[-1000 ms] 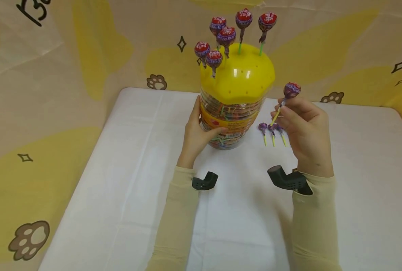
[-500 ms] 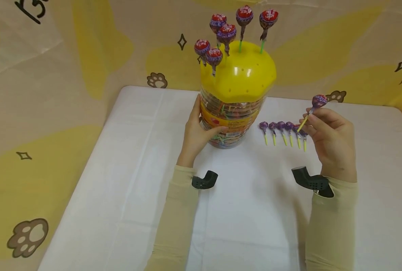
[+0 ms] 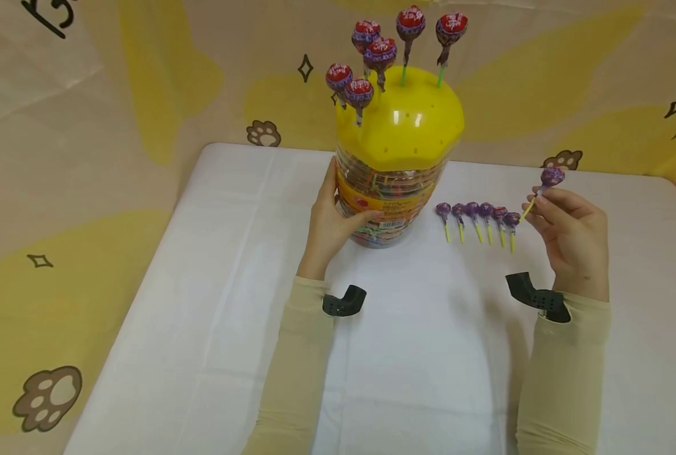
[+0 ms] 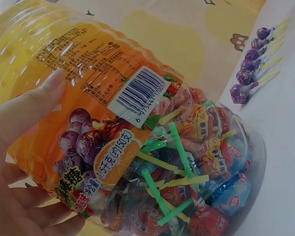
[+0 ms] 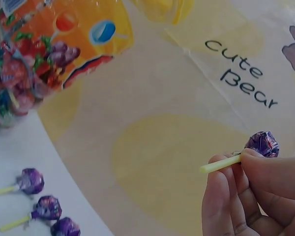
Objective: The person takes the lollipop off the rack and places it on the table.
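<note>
My left hand (image 3: 331, 230) grips the side of a tall clear plastic jar (image 3: 394, 205) on the table, the thumb across its orange label. Through the jar's wall in the left wrist view, loose wrapped lollipops (image 4: 206, 157) show. Several purple-and-red lollipops (image 3: 381, 55) stand upright in the jar's holed yellow lid (image 3: 408, 136). To the right, my right hand (image 3: 577, 237) pinches one purple lollipop (image 3: 552, 177) between thumb and fingers, above the table. Its yellow stick (image 5: 220, 163) points down and left. The left hand's other fingers are partly hidden behind the jar.
A row of several purple lollipops (image 3: 473, 212) with yellow sticks lies on the white tablecloth (image 3: 258, 253), between the jar and my right hand. Behind the table hangs a beige-and-yellow printed cloth (image 3: 514, 95). Black wrist mounts (image 3: 344, 301) sit on both sleeves.
With the lollipop in its fingers, my right hand has moved right, away from the jar, and a little lower. More of the lollipop row is uncovered. The left hand has stayed on the jar.
</note>
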`<state>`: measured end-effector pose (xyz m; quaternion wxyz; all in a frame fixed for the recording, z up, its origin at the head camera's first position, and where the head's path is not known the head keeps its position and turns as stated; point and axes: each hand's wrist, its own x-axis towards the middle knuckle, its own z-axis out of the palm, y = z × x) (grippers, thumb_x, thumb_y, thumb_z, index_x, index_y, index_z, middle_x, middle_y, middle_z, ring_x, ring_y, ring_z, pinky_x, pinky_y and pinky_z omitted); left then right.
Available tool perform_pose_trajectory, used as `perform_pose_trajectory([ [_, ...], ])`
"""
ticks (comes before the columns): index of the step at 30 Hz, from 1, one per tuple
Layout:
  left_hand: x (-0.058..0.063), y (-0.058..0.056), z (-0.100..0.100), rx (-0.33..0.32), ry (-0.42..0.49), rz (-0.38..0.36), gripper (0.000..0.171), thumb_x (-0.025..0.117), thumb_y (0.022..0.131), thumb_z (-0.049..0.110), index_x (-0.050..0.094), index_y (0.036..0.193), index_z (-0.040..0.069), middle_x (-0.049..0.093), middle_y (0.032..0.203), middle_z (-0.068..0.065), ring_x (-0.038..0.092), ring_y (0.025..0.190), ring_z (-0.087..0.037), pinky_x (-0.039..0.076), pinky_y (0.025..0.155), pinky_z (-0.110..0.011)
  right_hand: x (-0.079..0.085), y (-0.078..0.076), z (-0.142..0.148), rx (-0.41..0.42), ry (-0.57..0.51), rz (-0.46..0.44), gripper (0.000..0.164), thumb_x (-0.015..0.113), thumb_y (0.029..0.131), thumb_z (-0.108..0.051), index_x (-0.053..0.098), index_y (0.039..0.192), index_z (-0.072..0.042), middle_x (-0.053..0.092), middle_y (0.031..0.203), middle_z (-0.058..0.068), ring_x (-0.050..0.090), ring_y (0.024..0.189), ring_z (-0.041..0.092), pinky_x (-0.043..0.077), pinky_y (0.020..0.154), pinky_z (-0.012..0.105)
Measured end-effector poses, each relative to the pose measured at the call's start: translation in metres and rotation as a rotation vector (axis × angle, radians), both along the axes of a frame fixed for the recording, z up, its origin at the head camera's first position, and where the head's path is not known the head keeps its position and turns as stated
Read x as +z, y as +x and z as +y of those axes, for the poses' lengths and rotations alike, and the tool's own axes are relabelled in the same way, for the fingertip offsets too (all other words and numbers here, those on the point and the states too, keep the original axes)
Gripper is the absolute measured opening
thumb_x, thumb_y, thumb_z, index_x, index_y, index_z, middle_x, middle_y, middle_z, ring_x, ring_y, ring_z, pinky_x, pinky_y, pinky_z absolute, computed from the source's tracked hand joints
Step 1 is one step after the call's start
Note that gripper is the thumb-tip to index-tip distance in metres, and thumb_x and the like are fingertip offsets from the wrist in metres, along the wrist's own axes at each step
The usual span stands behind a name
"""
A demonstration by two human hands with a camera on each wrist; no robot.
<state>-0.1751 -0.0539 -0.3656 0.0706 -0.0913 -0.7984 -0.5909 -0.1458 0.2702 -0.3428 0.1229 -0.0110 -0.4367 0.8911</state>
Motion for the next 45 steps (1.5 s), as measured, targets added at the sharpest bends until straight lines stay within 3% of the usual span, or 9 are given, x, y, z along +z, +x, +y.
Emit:
perform_pose_trajectory([
  [9, 0.000, -0.001, 0.000, 0.000, 0.002, 0.001, 0.102, 0.080, 0.076, 0.022, 0.012, 0.152, 0.012, 0.026, 0.153, -0.005, 0.030, 0.137, -0.019, 0.030, 0.111, -0.037, -0.015, -0.002, 0.016, -0.052, 0.046, -0.132, 0.010, 0.063, 0.081, 0.016, 0.068, 0.089, 0.013, 0.069, 0.082, 0.017, 0.067, 0.068, 0.023, 0.058, 0.063, 0.028],
  [16, 0.000, -0.001, 0.000, -0.003, 0.004, -0.010, 0.102, 0.080, 0.077, 0.022, 0.012, 0.152, 0.012, 0.024, 0.154, -0.005, 0.028, 0.138, -0.019, 0.030, 0.111, -0.037, -0.033, -0.003, 0.027, -0.110, 0.154, -0.297, 0.010, 0.070, 0.079, 0.006, 0.071, 0.088, 0.004, 0.070, 0.084, 0.009, 0.067, 0.069, 0.018, 0.057, 0.064, 0.023],
  [20, 0.000, -0.001, 0.000, -0.004, 0.005, -0.005, 0.102, 0.080, 0.077, 0.022, 0.012, 0.152, 0.012, 0.025, 0.154, -0.005, 0.029, 0.137, -0.019, 0.030, 0.111, -0.037, -0.045, -0.005, 0.034, -0.122, 0.163, -0.366, 0.008, 0.068, 0.081, 0.007, 0.071, 0.085, 0.002, 0.069, 0.081, 0.007, 0.066, 0.067, 0.015, 0.057, 0.062, 0.021],
  [25, 0.000, -0.001, 0.000, -0.007, 0.009, 0.002, 0.102, 0.080, 0.077, 0.022, 0.012, 0.152, 0.012, 0.025, 0.154, -0.005, 0.029, 0.137, -0.019, 0.030, 0.111, -0.037, -0.056, -0.006, 0.042, -0.144, 0.254, -0.500, 0.011, 0.067, 0.083, 0.004, 0.072, 0.082, -0.006, 0.067, 0.079, 0.001, 0.063, 0.066, 0.011, 0.055, 0.060, 0.018],
  [30, 0.000, -0.001, 0.001, -0.007, 0.006, 0.006, 0.102, 0.080, 0.077, 0.022, 0.012, 0.152, 0.012, 0.025, 0.154, -0.005, 0.029, 0.137, -0.019, 0.030, 0.111, -0.037, -0.061, -0.005, 0.048, -0.116, 0.258, -0.512, 0.017, 0.065, 0.084, 0.007, 0.073, 0.078, -0.007, 0.067, 0.076, 0.001, 0.063, 0.063, 0.010, 0.056, 0.059, 0.019],
  [37, 0.001, 0.000, 0.000, -0.007, 0.005, 0.015, 0.103, 0.080, 0.076, 0.021, 0.012, 0.152, 0.011, 0.025, 0.154, -0.006, 0.029, 0.137, -0.019, 0.030, 0.111, -0.037, -0.068, -0.007, 0.052, -0.120, 0.416, -0.599, 0.023, 0.065, 0.086, 0.002, 0.074, 0.073, -0.014, 0.067, 0.071, -0.006, 0.062, 0.057, 0.008, 0.054, 0.055, 0.017],
  [45, 0.000, -0.001, 0.000, -0.006, 0.000, 0.015, 0.102, 0.080, 0.076, 0.021, 0.013, 0.152, 0.012, 0.026, 0.153, -0.005, 0.029, 0.137, -0.019, 0.030, 0.111, -0.036, -0.072, -0.011, 0.054, -0.104, 0.471, -0.602, 0.028, 0.065, 0.085, 0.004, 0.074, 0.067, -0.016, 0.066, 0.068, -0.007, 0.062, 0.054, 0.006, 0.053, 0.053, 0.015],
])
